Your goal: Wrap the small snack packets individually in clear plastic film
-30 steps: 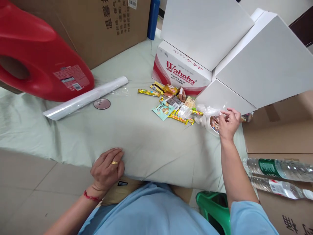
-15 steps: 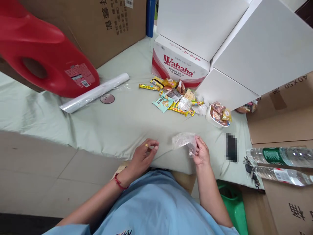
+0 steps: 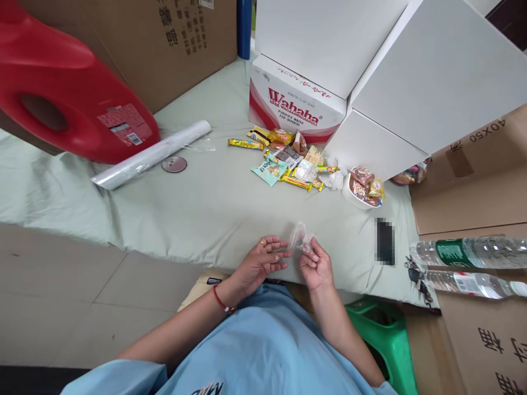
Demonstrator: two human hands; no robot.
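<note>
A small clear plastic bag, partly bunched up, is pinched between the thumb and fingers of my right hand above the front edge of the table. Just left of it, my left hand has its fingers spread, with the tips close to the bag; nothing shows in its grasp. Beyond the hands lies a pile of wrapped snacks. To its right stands a white bowl with several packaged snacks in it.
A plastic film roll and a round metal disc lie left, beside a red jug. White boxes and a Wahaba carton stand behind. At right are a blurred dark object, keys and water bottles.
My right hand has moved left with the bag, which is now more bunched. My left hand has moved right and spread its fingers, so the two hands are closer together.
</note>
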